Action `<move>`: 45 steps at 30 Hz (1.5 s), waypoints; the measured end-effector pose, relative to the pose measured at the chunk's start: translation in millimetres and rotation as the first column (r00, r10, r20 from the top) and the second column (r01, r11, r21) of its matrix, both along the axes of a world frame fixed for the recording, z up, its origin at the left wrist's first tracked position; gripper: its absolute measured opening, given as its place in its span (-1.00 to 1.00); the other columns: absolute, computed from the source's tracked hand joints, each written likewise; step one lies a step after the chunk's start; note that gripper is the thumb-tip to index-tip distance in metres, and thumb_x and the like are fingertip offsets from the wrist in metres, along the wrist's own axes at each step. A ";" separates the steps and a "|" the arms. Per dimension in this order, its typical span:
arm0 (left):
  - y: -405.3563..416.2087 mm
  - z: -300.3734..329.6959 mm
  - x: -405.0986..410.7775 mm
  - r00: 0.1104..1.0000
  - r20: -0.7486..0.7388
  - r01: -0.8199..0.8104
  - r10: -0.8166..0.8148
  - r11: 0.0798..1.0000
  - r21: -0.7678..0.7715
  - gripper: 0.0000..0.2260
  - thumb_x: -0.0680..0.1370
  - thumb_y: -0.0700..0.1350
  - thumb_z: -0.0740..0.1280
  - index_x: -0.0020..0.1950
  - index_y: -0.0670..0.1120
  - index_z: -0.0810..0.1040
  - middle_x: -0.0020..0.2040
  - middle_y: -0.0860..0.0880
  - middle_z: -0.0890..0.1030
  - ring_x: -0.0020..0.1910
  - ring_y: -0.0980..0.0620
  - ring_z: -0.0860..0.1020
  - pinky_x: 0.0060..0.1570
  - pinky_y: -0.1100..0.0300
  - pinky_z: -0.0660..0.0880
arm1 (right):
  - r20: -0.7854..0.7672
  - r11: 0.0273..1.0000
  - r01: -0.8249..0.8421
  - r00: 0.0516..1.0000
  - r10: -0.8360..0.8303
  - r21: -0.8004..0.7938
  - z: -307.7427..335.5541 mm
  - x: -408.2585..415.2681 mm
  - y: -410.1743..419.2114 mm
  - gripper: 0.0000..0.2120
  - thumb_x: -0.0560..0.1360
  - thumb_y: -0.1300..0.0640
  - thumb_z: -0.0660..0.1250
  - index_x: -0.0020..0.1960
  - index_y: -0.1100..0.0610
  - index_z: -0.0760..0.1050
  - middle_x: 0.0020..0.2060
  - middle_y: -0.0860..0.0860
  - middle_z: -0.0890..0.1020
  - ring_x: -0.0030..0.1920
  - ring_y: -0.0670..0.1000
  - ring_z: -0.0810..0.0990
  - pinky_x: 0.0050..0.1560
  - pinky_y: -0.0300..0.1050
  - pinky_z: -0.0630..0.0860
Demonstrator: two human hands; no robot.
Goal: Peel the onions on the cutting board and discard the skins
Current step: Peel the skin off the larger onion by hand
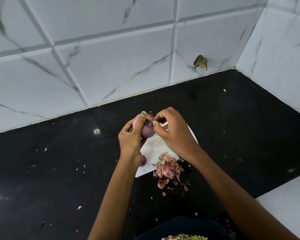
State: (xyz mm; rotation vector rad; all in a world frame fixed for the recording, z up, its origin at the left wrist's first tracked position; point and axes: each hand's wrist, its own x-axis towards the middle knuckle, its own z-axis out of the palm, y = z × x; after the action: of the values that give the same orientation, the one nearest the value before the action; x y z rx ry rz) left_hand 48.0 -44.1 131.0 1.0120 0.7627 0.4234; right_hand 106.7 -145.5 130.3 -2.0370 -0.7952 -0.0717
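Observation:
My left hand (131,135) holds a small purple onion (147,131) in the air above the white cutting board (154,148). My right hand (173,132) pinches a bit of skin at the top of that onion with thumb and forefinger. A second peeled purple onion (143,161) lies on the board's left edge, half hidden behind my left wrist. A heap of pink and brown onion skins (168,168) sits at the board's near corner and spills onto the counter.
The board lies on a black stone counter (59,170) speckled with small skin flakes. White marble-look tiles (111,58) form the wall behind and to the right. A chipped hole (201,62) marks the back wall.

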 end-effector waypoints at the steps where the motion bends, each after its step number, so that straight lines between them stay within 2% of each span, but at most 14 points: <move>1: -0.2 -1.0 0.0 1.000 -0.011 0.006 -0.006 1.000 -0.005 -0.71 0.43 0.01 0.47 0.05 -0.13 0.62 -0.14 -0.03 0.67 -0.27 0.15 0.64 -0.32 0.31 0.55 | -0.111 1.000 0.005 0.994 -0.002 0.031 -1.4 0.2 0.0 -0.94 0.51 0.21 0.29 -0.05 0.19 0.50 -0.09 0.04 0.52 -0.07 -0.01 0.52 -0.09 -0.13 0.52; 4: -1.0 -4.9 -0.6 0.998 -0.049 0.023 -0.026 0.998 -0.058 -0.78 0.43 0.04 0.47 -0.05 -0.07 0.63 -0.12 -0.02 0.66 -0.20 0.12 0.63 -0.32 0.27 0.54 | -0.408 0.995 0.077 0.912 -0.044 0.065 -9.8 5.9 -1.5 -0.94 0.52 0.20 0.26 -0.05 0.18 0.49 -0.18 0.05 0.58 -0.11 0.04 0.62 -0.07 -0.07 0.58; 9: 0.7 -6.8 -3.2 0.996 -0.068 0.044 -0.057 0.983 -0.177 -0.80 0.43 0.11 0.44 -0.18 -0.01 0.59 -0.14 0.00 0.65 -0.10 0.07 0.59 -0.24 0.21 0.49 | -0.628 0.990 0.142 0.768 -0.121 -0.018 -46.3 10.0 -11.9 -0.97 0.51 0.27 0.28 -0.10 0.24 0.46 -0.21 0.13 0.61 -0.27 0.00 0.67 -0.17 -0.15 0.64; 13: 1.6 -9.4 -4.2 0.994 -0.076 0.060 -0.075 0.981 -0.186 -0.78 0.41 0.12 0.45 -0.13 -0.01 0.60 -0.10 -0.01 0.65 -0.07 0.07 0.59 -0.25 0.22 0.50 | -0.483 0.966 0.050 0.858 -0.172 -0.255 -82.6 5.2 -15.4 -0.93 0.48 0.33 0.30 -0.10 0.23 0.55 -0.16 0.13 0.66 -0.16 0.06 0.67 -0.04 0.01 0.61; 17: 2.3 -13.1 -5.3 0.994 -0.074 0.066 -0.081 0.981 -0.184 -0.74 0.38 0.12 0.46 -0.08 -0.03 0.61 -0.03 -0.03 0.65 -0.02 0.05 0.60 -0.22 0.21 0.51 | -0.295 0.767 -0.130 0.952 -0.080 -0.628 -94.2 6.8 -15.2 -0.78 0.57 0.24 0.13 -0.10 0.17 0.54 -0.05 0.07 0.66 -0.03 0.09 0.61 -0.02 -0.04 0.53; 20: 4.1 -15.1 -5.1 0.995 -0.073 0.059 -0.072 0.985 -0.163 -0.77 0.40 0.11 0.46 -0.08 -0.01 0.62 -0.03 -0.02 0.65 -0.02 0.05 0.60 -0.22 0.21 0.52 | -0.329 0.846 -0.140 0.943 -0.045 -0.515 -66.6 13.5 -14.9 -0.65 0.64 0.05 0.08 -0.09 0.20 0.56 -0.13 0.06 0.63 -0.15 0.05 0.57 -0.09 -0.06 0.48; 23: 4.8 -16.5 -4.4 0.996 -0.068 0.053 -0.061 0.991 -0.120 -0.81 0.41 0.10 0.46 -0.11 0.01 0.63 -0.05 0.00 0.65 -0.05 0.08 0.61 -0.24 0.23 0.51 | -0.350 0.995 -0.020 0.937 -0.017 -0.101 -24.3 14.1 -12.0 -0.68 0.61 -0.01 0.16 -0.15 0.19 0.52 -0.26 0.15 0.60 -0.26 0.13 0.58 -0.24 0.01 0.52; 26: 4.6 -14.8 -3.0 0.998 -0.054 0.038 -0.043 0.995 -0.090 -0.80 0.42 0.08 0.46 -0.08 -0.01 0.64 -0.07 0.01 0.66 -0.09 0.09 0.61 -0.25 0.25 0.51 | -0.403 0.987 -0.036 0.910 0.097 0.159 3.9 8.5 -7.6 -0.77 0.53 -0.03 0.32 -0.02 0.15 0.55 -0.14 0.11 0.63 -0.17 0.03 0.63 -0.21 -0.12 0.60; 28: 3.7 -13.2 -3.2 0.999 -0.031 0.034 -0.036 0.997 -0.073 -0.76 0.44 0.07 0.44 -0.01 -0.05 0.64 -0.09 0.01 0.66 -0.13 0.11 0.62 -0.29 0.28 0.52 | -0.304 0.987 -0.091 0.944 0.127 0.130 6.5 6.5 -3.3 -0.82 0.47 0.05 0.41 -0.02 0.14 0.55 -0.08 0.03 0.62 -0.15 -0.11 0.60 -0.17 -0.34 0.53; 31: 2.8 -11.5 -4.2 1.000 -0.018 0.018 -0.019 0.998 -0.054 -0.72 0.45 0.06 0.43 0.06 -0.08 0.63 -0.06 0.01 0.67 -0.12 0.11 0.63 -0.30 0.30 0.53 | -0.223 0.989 -0.063 0.970 0.092 0.134 -1.9 7.1 4.3 -0.92 0.48 0.15 0.41 -0.08 0.13 0.53 -0.08 0.03 0.57 -0.14 -0.13 0.57 -0.14 -0.33 0.50; 34: 4.1 -11.6 -5.2 1.000 -0.022 -0.001 0.000 0.998 -0.061 -0.73 0.44 0.07 0.43 0.04 -0.07 0.63 -0.06 0.00 0.66 -0.09 0.09 0.62 -0.26 0.27 0.52 | -0.294 0.987 -0.040 0.952 0.085 0.155 -7.7 8.3 9.5 -0.97 0.53 0.18 0.33 -0.07 0.13 0.48 -0.10 0.01 0.53 -0.11 -0.08 0.56 -0.17 -0.19 0.59; 38: 7.1 -9.7 -4.9 0.999 -0.004 0.032 -0.032 0.989 -0.148 -0.80 0.44 0.10 0.42 -0.10 -0.01 0.62 -0.10 0.01 0.67 -0.09 0.10 0.61 -0.22 0.22 0.52 | -0.426 0.976 0.067 0.904 0.028 0.207 -17.4 15.1 10.6 -0.97 0.56 0.22 0.28 -0.03 0.18 0.46 -0.24 -0.03 0.55 -0.27 -0.12 0.59 -0.34 -0.30 0.55; 41: 9.1 -7.3 -3.8 0.999 0.018 0.051 -0.048 0.983 -0.179 -0.79 0.46 0.12 0.40 -0.10 -0.01 0.61 -0.22 0.06 0.68 -0.15 0.12 0.61 -0.17 0.20 0.56 | -0.452 0.997 0.066 0.891 -0.043 0.034 -39.2 14.6 6.4 -0.97 0.54 0.22 0.32 -0.06 0.15 0.47 -0.27 -0.01 0.59 -0.32 -0.12 0.58 -0.33 -0.29 0.55; 45: 10.4 -6.7 -3.7 0.998 0.021 0.062 -0.059 0.980 -0.187 -0.77 0.46 0.13 0.39 -0.09 -0.02 0.61 -0.24 0.05 0.68 -0.15 0.11 0.61 -0.19 0.17 0.59 | -0.382 0.963 0.001 0.918 -0.107 -0.268 -77.5 3.9 -2.0 -0.93 0.51 0.22 0.35 -0.12 0.10 0.47 -0.23 -0.02 0.58 -0.21 -0.04 0.58 -0.16 -0.16 0.52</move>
State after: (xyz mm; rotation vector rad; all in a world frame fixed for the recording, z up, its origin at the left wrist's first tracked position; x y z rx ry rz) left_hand 44.3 -33.7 124.3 0.8524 0.7415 0.3002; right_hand 110.7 -147.5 52.7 -2.2218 -0.5116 0.4244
